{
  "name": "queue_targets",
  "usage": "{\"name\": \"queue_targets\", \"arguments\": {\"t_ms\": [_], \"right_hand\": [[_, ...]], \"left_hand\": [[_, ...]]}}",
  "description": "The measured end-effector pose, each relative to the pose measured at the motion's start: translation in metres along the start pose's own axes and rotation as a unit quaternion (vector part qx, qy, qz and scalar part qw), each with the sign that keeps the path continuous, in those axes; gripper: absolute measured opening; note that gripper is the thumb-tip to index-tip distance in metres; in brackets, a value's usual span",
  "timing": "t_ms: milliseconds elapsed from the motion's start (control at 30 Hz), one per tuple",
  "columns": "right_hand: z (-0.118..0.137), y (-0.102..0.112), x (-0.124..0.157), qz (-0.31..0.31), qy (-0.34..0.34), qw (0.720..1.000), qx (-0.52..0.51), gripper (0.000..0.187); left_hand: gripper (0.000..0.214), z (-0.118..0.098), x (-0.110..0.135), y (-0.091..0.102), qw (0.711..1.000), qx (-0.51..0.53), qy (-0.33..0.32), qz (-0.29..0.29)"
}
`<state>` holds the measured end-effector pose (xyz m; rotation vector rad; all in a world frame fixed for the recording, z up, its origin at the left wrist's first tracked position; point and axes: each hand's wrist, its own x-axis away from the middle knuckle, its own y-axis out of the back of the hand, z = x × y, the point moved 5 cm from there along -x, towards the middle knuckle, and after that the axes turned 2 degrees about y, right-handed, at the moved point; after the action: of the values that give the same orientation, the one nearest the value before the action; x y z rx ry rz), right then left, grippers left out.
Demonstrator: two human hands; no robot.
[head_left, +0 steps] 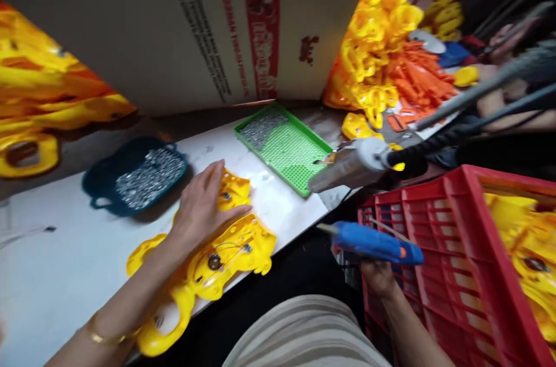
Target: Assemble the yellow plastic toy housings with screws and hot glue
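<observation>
My left hand lies over a yellow plastic shell half on the white table, its thumb spread from its fingers; part of that shell is hidden beneath it. Closer to me, touching the table's front edge, is a second yellow shell half with a ring-shaped handle, thin wires and a small round part inside. My right hand is closed around the grip of a blue glue gun, held off the table's front edge with its nozzle pointing left.
Small metal screws fill part of a dark teal basket and a green tray. A grey-bodied tool hangs near the tray. A red crate with yellow parts stands right. Yellow and orange parts are heaped behind; another person's arm shows far right.
</observation>
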<state>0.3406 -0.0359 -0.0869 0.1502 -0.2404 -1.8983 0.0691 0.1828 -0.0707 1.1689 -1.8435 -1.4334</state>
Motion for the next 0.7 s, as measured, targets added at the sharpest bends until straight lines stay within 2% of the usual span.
{"name": "queue_targets", "arguments": {"t_ms": [67, 100, 167, 200, 267, 333, 533, 700], "right_hand": [[-0.008, 0.019, 0.013, -0.082, -0.001, 0.994, -0.069, 0.051], [-0.013, 0.028, 0.016, -0.133, -0.010, 0.982, -0.133, 0.047], [-0.025, 0.041, 0.013, -0.228, -0.049, 0.933, -0.275, 0.036], [-0.031, 0.045, 0.008, -0.254, -0.073, 0.907, -0.329, 0.032], [-0.037, 0.048, -0.011, -0.253, -0.105, 0.884, -0.379, 0.030], [-0.037, 0.049, -0.035, -0.225, -0.115, 0.885, -0.391, 0.028], [-0.029, 0.042, -0.095, -0.173, -0.122, 0.902, -0.375, 0.024], [-0.024, 0.041, -0.107, -0.152, -0.132, 0.934, -0.294, 0.033]], "left_hand": [[0.095, 0.001, -0.002, 0.000, 1.000, -0.006, -0.008, -0.004], [0.095, 0.001, -0.003, 0.000, 1.000, -0.011, -0.010, -0.006], [0.096, 0.002, -0.004, 0.000, 1.000, -0.027, -0.010, -0.010], [0.096, 0.002, -0.004, 0.000, 0.999, -0.038, -0.008, -0.012], [0.097, 0.004, -0.005, -0.001, 0.998, -0.058, -0.004, -0.018], [0.097, 0.006, -0.006, -0.001, 0.997, -0.075, -0.004, -0.022], [0.095, 0.008, -0.009, 0.000, 0.996, -0.087, -0.010, -0.027], [0.096, 0.006, -0.011, 0.002, 0.996, -0.088, 0.002, -0.013]]}}
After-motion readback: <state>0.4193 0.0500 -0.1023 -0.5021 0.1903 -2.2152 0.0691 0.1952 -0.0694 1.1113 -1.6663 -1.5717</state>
